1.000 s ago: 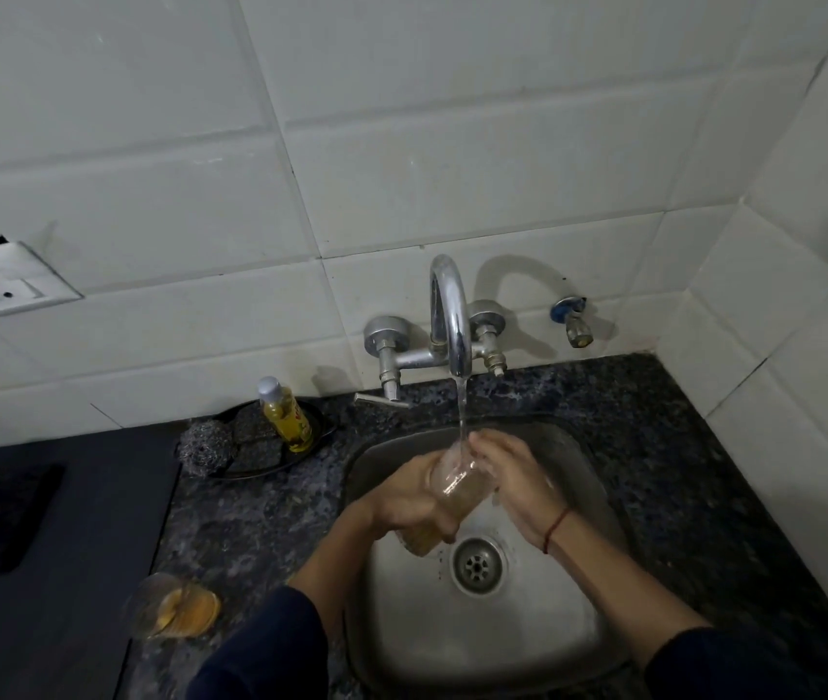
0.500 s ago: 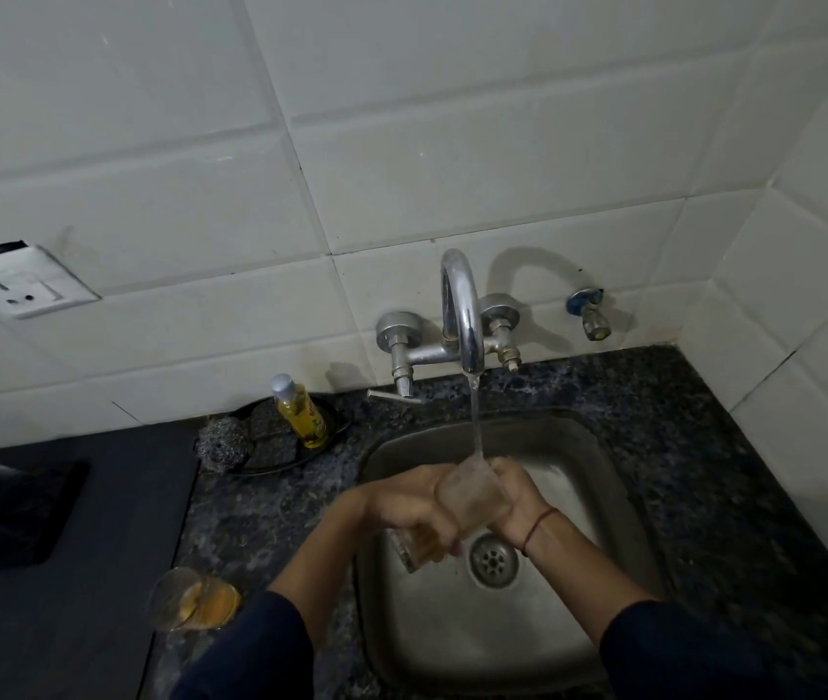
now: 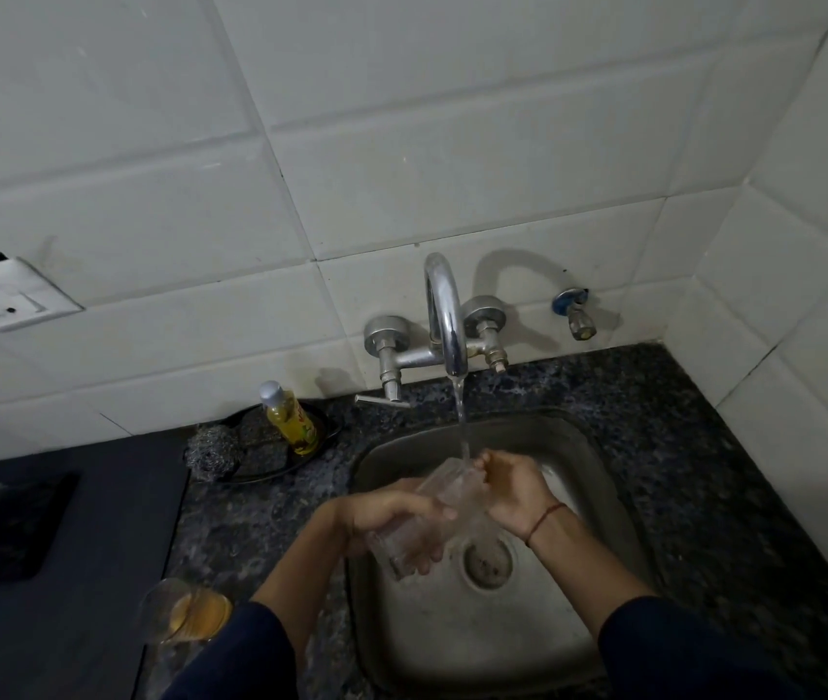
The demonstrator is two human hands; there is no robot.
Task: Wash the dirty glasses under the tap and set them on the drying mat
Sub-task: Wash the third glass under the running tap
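**Glass under running tap**

My left hand [image 3: 389,515] curls round the lower part of the clear glass [image 3: 452,490]. My right hand [image 3: 515,490] pinches its rim. The glass is tilted over the sink [image 3: 599,477], mouth in the stream from the tap [image 3: 445,315]. A second glass [image 3: 190,611] with amber liquid stands near the surface's [image 3: 705,447] front edge, left of the sink.

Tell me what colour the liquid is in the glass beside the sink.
Amber-orange; the glass shows best in the head view.
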